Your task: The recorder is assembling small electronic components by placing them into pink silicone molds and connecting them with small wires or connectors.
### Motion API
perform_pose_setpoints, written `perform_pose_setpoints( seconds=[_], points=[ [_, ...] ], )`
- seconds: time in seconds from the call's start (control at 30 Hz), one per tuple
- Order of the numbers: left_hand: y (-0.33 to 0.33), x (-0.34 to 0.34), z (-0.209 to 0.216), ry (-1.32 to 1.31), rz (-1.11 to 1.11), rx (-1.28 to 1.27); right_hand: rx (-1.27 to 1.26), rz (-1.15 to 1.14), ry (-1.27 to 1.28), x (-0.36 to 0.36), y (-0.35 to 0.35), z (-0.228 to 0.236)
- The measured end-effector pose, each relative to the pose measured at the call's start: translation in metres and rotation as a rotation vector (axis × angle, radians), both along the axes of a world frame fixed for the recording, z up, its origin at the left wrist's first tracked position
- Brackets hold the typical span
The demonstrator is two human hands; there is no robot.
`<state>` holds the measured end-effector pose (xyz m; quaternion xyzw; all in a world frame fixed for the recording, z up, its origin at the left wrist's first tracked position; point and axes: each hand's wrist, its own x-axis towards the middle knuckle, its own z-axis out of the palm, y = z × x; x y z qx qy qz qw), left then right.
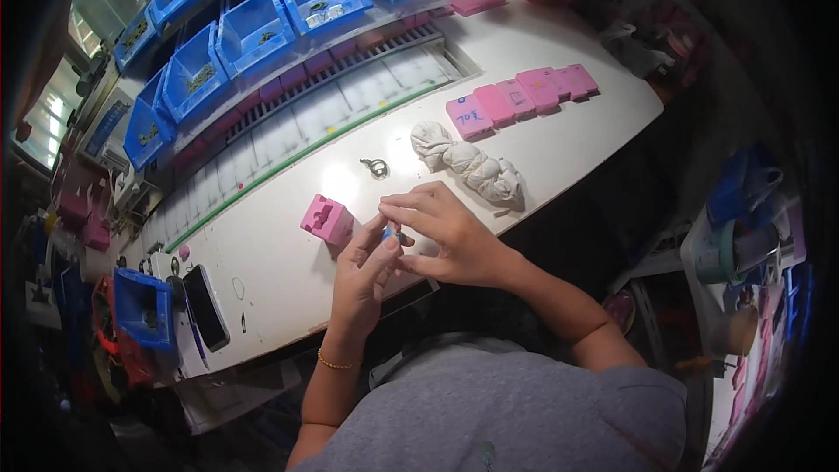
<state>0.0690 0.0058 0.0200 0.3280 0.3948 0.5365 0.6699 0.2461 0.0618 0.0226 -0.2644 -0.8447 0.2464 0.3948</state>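
Just in front of my body, my left hand (360,267) is closed with thumb and fingers on a small blue piece (391,233), mostly hidden by the fingers. My right hand (454,232) curves over it from the right, its fingertips meeting the left hand's at the piece. Whether the piece is a single part or several, I cannot tell. A pink block (327,219) with a shaped hollow in its top stands on the table just left of my hands. Farther off lies a small dark metal ring-shaped part (376,168).
A twisted off-white cloth (472,166) lies beyond my right hand, with a row of pink slabs (498,105) behind it. Blue bins (253,35) with small parts stand at the back left. A phone (206,306) and a blue tray (142,308) sit at the left edge.
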Motion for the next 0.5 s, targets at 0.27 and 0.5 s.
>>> perform_pose_setpoints(
  seconds=[0.27,0.5],
  points=[
    [0.003,-0.009,-0.008,0.519,0.234,0.309,0.233,-0.101,0.352,-0.039,-0.005,-0.028],
    [0.06,0.016,-0.035,0.628,-0.142,0.69,0.168,-0.106,0.215,-0.065,0.017,-0.026]
  ],
)
